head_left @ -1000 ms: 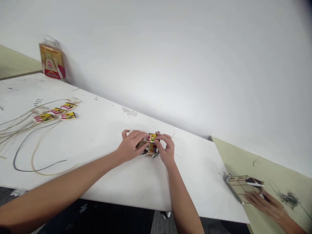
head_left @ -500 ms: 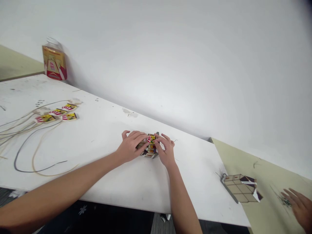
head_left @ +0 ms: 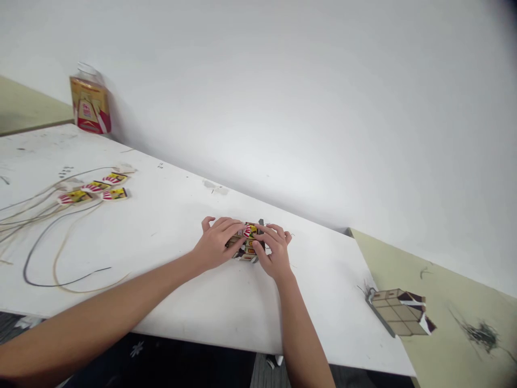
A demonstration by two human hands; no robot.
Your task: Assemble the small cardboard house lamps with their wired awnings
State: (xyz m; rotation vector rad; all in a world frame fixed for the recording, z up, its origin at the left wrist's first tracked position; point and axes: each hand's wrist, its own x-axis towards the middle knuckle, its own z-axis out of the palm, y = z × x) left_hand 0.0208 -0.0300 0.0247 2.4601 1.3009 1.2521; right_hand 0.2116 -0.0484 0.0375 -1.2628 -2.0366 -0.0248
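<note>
Head view: left hand [head_left: 218, 243] half-curled round beige boxy card house [head_left: 250, 250]; right hand [head_left: 274, 249] bent at red-white-yellow flat piece [head_left: 247, 231] atop it, grip unclear. Likely alignment; next needs steady pressure.

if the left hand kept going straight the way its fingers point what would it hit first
Most likely the small yellow piece with red-and-white stripes, just off the fingertips of the left hand, then the right hand beyond; exact depth is hard to judge.
</note>
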